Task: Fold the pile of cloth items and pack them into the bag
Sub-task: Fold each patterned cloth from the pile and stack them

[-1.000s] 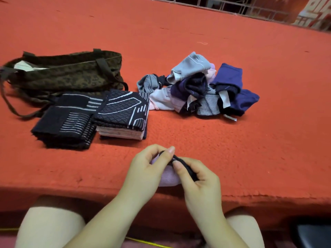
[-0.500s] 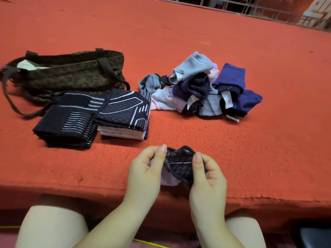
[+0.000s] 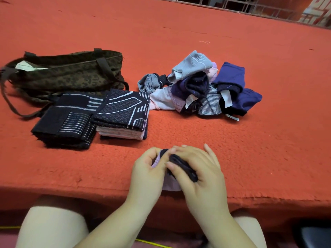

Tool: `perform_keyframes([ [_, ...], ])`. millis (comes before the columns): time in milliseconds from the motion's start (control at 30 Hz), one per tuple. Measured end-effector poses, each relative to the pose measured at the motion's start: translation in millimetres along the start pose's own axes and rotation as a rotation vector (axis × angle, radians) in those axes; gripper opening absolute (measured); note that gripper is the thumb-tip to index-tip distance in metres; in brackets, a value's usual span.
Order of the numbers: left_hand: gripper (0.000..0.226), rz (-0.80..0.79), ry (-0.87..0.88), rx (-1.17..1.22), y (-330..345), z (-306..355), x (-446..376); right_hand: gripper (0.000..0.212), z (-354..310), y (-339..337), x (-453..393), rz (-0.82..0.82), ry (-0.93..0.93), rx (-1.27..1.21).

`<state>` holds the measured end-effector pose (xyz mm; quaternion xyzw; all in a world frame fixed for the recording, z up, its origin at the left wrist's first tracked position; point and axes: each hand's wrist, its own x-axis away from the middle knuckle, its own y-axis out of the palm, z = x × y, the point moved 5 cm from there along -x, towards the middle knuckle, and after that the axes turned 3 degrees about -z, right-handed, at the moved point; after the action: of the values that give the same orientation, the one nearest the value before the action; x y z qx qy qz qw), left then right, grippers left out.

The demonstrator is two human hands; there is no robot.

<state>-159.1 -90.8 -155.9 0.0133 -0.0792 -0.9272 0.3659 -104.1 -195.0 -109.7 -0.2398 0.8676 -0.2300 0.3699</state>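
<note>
Near the front edge of the red table, my left hand (image 3: 148, 169) and my right hand (image 3: 198, 174) both hold one small cloth item (image 3: 180, 167), dark navy outside and pale lilac inside, bunched between the fingers. A loose pile of cloth items (image 3: 200, 85) in grey, navy, purple and pink lies at mid-table to the right. Two neat folded stacks sit left of centre: a dark striped one (image 3: 66, 120) and a patterned one (image 3: 123, 113). Behind them lies the olive leopard-print bag (image 3: 66, 76) on its side, its opening at the left.
The red felt-covered table (image 3: 250, 149) stretches far back to a metal railing (image 3: 250, 8). The bag's dark strap (image 3: 10, 102) loops out over the table at far left. My knees show below the table's front edge.
The cloth was spread open between both thumbs half a second ago; it is now bunched together, with my right hand drawn over it towards my left hand.
</note>
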Motion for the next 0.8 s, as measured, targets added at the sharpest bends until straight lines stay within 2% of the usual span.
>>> perform_keyframes([
  [67,0.037,0.006,0.058,-0.014,-1.0,4.6,-1.2,0.019,2.0,-0.9,1.2,0.028,0.018,-0.096],
  [200,0.035,0.017,0.12,-0.066,-6.5,11.3,-4.5,0.013,10.6,-5.7,7.2,0.13,0.262,-0.461],
  [300,0.031,0.08,0.102,-0.102,-19.9,7.7,-12.3,0.013,16.7,-16.7,4.1,0.223,0.399,-0.679],
  [533,0.027,0.147,0.184,-0.272,-45.1,15.7,-22.9,0.022,45.9,-34.5,3.3,0.32,0.513,-0.703],
  [800,0.034,0.24,0.208,-0.231,-55.6,16.2,-26.6,0.025,88.6,-40.7,16.7,0.425,0.713,-0.845],
])
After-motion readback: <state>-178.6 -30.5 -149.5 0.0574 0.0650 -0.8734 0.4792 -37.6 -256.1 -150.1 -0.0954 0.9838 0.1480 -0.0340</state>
